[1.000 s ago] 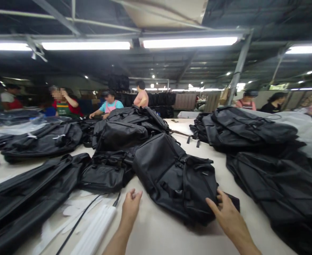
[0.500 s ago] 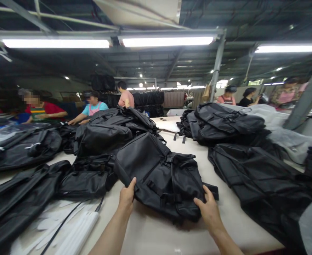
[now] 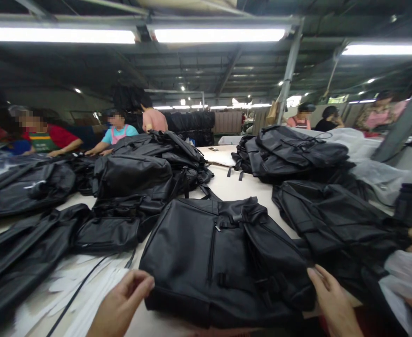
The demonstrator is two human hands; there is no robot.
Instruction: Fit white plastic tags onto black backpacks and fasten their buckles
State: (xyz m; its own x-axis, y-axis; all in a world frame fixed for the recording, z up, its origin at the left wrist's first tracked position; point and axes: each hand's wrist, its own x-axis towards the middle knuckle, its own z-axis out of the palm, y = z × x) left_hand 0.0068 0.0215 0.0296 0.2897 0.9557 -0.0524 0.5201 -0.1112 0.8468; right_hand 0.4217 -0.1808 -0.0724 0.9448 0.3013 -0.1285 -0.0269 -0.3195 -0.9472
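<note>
Holding a black backpack (image 3: 223,257) flat on the tabletop (image 3: 227,187) at its two near corners.

My left hand (image 3: 119,306) has its fingers curled onto the backpack's near left edge; my right hand (image 3: 332,304) lies half open, fingertips on the near right corner. I cannot tell how firmly either grips. More black bags (image 3: 139,173) are heaped behind, with white paper strips (image 3: 86,299) at left.

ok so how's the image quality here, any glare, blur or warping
Head view: the ceiling tube lights are blown out to white; the black backpack between the left hand and right hand reads dark with little detail; wide-lens warping bends the roof beams and tilts the grey post at the right edge; edges and far workers look soft.
</note>
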